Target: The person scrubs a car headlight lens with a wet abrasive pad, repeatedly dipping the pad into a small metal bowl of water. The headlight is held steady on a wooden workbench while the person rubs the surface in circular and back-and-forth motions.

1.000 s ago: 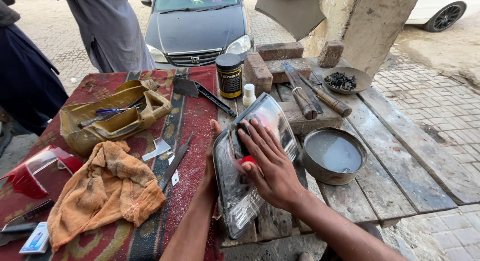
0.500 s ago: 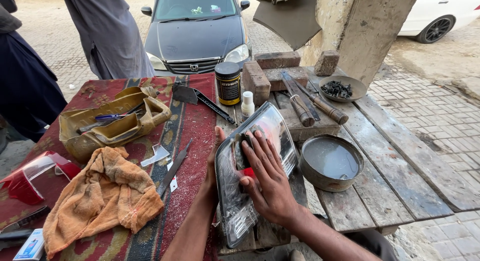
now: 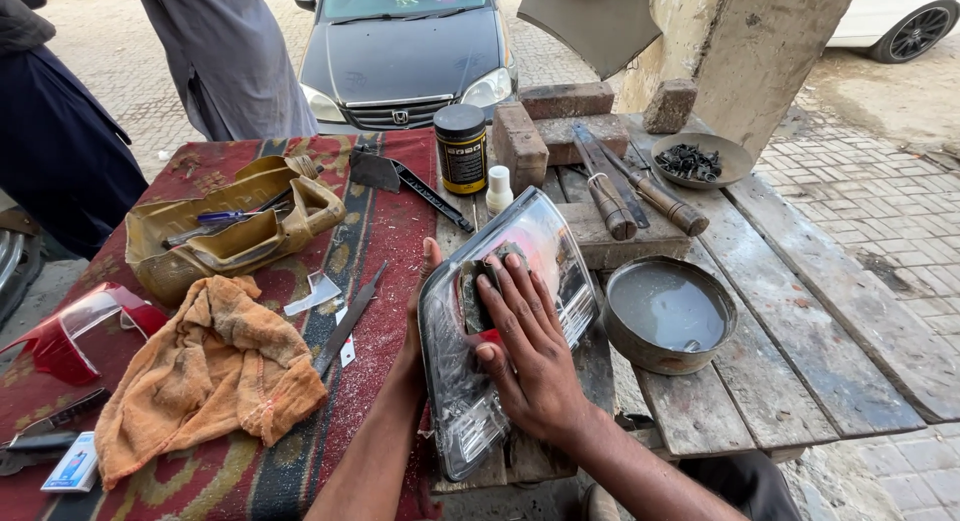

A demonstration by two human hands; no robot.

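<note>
One headlight [image 3: 505,331], two hands, one orange rag [image 3: 215,376], one metal bowl of water [image 3: 668,313], one black can [image 3: 461,149], two bricks [image 3: 540,121].

Plank bench [image 3: 800,311], weathered; patterned red cloth [image 3: 390,231] over its 9 o'clock half. On the cloth: orange rag [image 3: 215,371] at 8 o'clock, tan housing [image 3: 230,236] at 10, red lens [image 3: 75,331] at the 9 o'clock edge, a blade [image 3: 350,316] and scraps mid-cloth. On bare planks: headlamp [image 3: 500,331] at centre, water bowl [image 3: 668,313] at 3 o'clock, black can [image 3: 461,149] and small white bottle [image 3: 498,191] at 12, bricks [image 3: 560,116], two wooden-handled tools [image 3: 640,191], dish of dark bits [image 3: 700,161] at 1.
</note>
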